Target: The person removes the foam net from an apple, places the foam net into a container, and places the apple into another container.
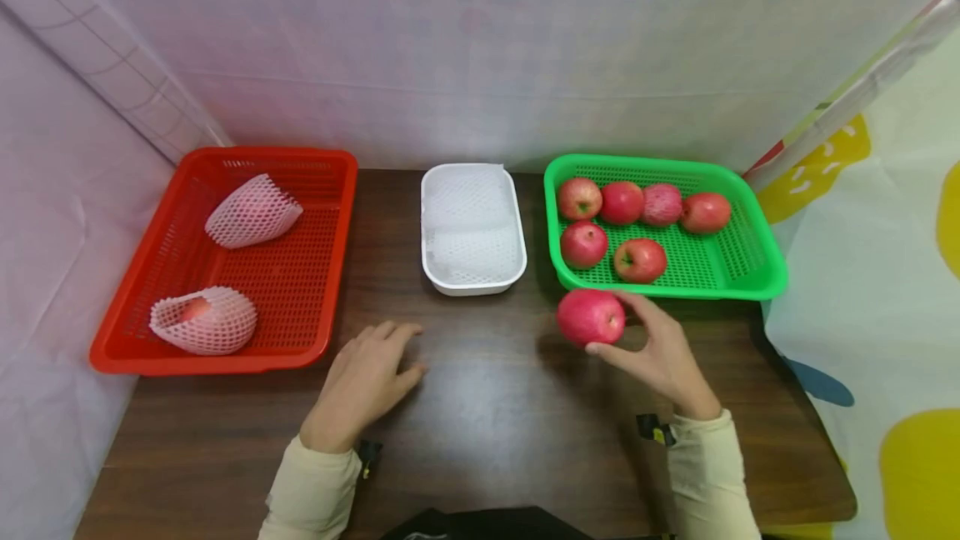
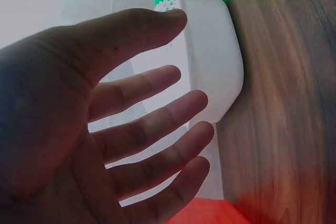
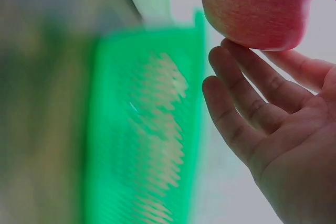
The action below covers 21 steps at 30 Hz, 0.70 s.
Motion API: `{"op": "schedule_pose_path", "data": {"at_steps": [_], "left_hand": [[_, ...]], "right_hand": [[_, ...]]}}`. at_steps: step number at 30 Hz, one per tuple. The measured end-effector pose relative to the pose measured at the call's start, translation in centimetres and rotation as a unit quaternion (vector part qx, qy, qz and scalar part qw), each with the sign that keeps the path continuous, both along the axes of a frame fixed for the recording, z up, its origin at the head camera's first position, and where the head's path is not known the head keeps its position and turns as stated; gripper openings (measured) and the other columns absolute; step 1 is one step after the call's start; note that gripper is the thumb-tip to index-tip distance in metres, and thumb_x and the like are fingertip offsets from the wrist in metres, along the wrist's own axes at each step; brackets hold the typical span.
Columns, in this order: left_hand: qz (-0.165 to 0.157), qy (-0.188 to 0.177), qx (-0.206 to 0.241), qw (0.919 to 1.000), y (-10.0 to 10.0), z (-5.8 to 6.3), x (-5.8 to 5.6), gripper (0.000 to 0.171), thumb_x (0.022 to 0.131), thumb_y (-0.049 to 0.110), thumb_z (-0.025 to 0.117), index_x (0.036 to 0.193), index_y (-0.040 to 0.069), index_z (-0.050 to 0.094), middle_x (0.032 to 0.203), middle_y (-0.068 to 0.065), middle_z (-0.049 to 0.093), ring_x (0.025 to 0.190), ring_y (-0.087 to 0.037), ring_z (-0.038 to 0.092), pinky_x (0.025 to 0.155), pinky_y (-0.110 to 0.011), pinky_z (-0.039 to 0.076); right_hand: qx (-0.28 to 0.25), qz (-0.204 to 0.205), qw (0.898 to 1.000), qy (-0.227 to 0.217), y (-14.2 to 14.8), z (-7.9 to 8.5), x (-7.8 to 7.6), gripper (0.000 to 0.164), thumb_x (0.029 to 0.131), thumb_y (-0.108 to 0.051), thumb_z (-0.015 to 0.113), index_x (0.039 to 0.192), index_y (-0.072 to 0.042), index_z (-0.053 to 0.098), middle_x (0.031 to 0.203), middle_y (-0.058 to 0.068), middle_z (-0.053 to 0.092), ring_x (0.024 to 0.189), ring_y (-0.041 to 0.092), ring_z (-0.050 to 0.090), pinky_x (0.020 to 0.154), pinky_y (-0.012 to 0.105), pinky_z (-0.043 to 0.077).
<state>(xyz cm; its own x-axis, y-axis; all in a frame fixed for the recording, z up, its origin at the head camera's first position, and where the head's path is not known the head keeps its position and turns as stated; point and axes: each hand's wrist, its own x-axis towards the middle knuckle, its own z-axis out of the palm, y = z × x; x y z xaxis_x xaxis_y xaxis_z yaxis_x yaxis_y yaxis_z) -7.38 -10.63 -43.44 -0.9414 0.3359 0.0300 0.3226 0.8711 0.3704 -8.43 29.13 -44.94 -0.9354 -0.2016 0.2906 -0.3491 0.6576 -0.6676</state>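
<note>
My right hand [image 1: 660,350] pinches a red apple [image 1: 589,317] between thumb and fingers, just in front of the near rim of the green basket [image 1: 750,293]. In the right wrist view the same apple [image 3: 257,9] sits at the fingertips, with the other fingers spread below it. Several bare apples [image 1: 640,261] lie in the green basket. My left hand [image 1: 365,382] hovers over the table with relaxed, parted fingers and holds nothing. Nearest to it are the red basket [image 1: 318,352] and the white container [image 1: 472,288], which holds white foam netting [image 1: 468,219].
Two apples in white foam nets [image 1: 253,211] lie apart in the red basket on the left. All three containers stand on a dark wooden table [image 1: 487,407]. White sheeting [image 1: 480,48] hangs behind, and a patterned cloth [image 1: 862,298] borders the right side.
</note>
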Motion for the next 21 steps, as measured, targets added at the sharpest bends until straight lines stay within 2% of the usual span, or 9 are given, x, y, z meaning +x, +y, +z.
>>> {"op": "schedule_pose_path", "data": {"at_steps": [3,5,6,9,13,15,21], "left_hand": [[-0.003,-0.006,0.002,1.0,-0.1,-0.1,0.0,0.049,0.083,0.03,0.081,0.126,0.01,0.066,0.12,-0.013,0.066,0.107,-0.036,0.062,0.089,-0.054,0.049],[-0.004,-0.005,0.005,1.0,-0.1,-0.2,0.1,0.049,0.083,0.031,0.081,0.125,0.01,0.066,0.119,-0.012,0.066,0.107,-0.035,0.062,0.089,-0.053,0.049],[-0.004,-0.005,0.006,1.0,-0.2,-0.3,0.1,0.049,0.083,0.031,0.081,0.125,0.01,0.067,0.118,-0.012,0.066,0.106,-0.035,0.062,0.088,-0.053,0.05],[-0.007,-0.007,0.008,0.9999,-0.2,-0.5,0.1,0.048,0.084,0.031,0.081,0.124,0.01,0.067,0.116,-0.011,0.067,0.105,-0.034,0.063,0.087,-0.052,0.05],[-0.004,-0.017,0.007,0.9998,-0.3,-0.7,0.2,0.047,0.084,0.031,0.08,0.124,0.011,0.066,0.115,-0.01,0.066,0.105,-0.033,0.062,0.086,-0.051,0.05],[-0.002,-0.021,0.007,0.9997,-0.4,-0.7,0.3,0.047,0.084,0.031,0.08,0.124,0.011,0.066,0.115,-0.01,0.066,0.105,-0.033,0.062,0.086,-0.051,0.05],[0.005,-0.04,0.006,0.9992,-0.4,-0.8,0.4,0.046,0.085,0.032,0.079,0.124,0.012,0.066,0.116,-0.01,0.066,0.107,-0.034,0.062,0.089,-0.052,0.049]], "right_hand": [[0.059,-0.027,0.997,0.039,3.0,3.0,-1.5,0.078,0.067,-0.022,0.095,0.135,-0.009,0.058,0.125,0.008,0.063,0.107,0.021,0.058,0.082,0.033,0.047],[0.093,-0.044,0.993,0.05,5.1,4.8,-2.8,0.078,0.067,-0.021,0.094,0.134,-0.004,0.057,0.122,0.013,0.064,0.106,0.027,0.058,0.081,0.041,0.046],[0.11,-0.053,0.991,0.048,6.1,5.5,-3.4,0.078,0.068,-0.022,0.094,0.133,-0.002,0.057,0.121,0.016,0.063,0.105,0.031,0.058,0.081,0.045,0.046],[0.169,-0.074,0.983,0.002,9.2,6.8,-5.6,0.079,0.073,-0.03,0.091,0.134,0.002,0.052,0.118,0.023,0.06,0.102,0.039,0.055,0.081,0.056,0.046],[0.256,-0.072,0.961,-0.08,12.5,6.4,-8.5,0.085,0.079,-0.045,0.084,0.137,0.004,0.045,0.115,0.029,0.056,0.1,0.046,0.053,0.079,0.063,0.045],[0.288,-0.056,0.951,-0.097,13.7,5.5,-9.9,0.085,0.079,-0.048,0.083,0.136,0.002,0.046,0.114,0.031,0.058,0.099,0.046,0.056,0.078,0.064,0.047],[0.315,0.003,0.936,-0.156,15.3,2.6,-12.2,0.076,0.081,-0.048,0.081,0.126,0.004,0.05,0.103,0.028,0.064,0.095,0.044,0.06,0.083,0.059,0.047]]}}
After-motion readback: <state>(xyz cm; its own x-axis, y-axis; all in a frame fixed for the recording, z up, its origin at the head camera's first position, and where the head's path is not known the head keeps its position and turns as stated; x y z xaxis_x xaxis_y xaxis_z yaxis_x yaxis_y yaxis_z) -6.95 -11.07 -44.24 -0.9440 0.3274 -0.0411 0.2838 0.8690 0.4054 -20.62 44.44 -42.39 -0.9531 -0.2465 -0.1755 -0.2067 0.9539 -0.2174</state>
